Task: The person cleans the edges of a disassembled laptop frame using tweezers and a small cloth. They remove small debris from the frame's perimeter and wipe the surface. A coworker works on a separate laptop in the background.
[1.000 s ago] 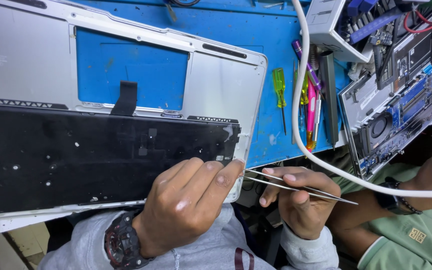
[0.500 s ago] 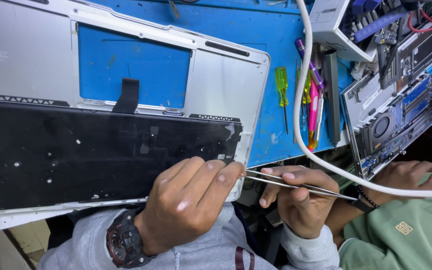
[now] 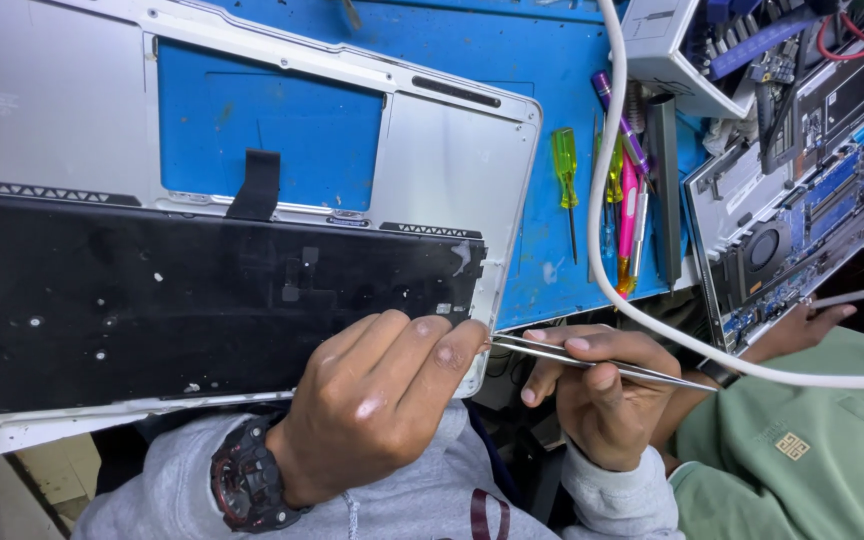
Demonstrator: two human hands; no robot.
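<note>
The blue counter carried an opened laptop case. The left hand pressed closed fingers on its black keyboard backing corner. The right hand pinched metal tweezers at that edge. A slip could likely gouge the backing.

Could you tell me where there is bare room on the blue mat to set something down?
Bare blue mat shows above the laptop case and between it and the screwdrivers. Right of those, the open laptop crowds everything.
</note>
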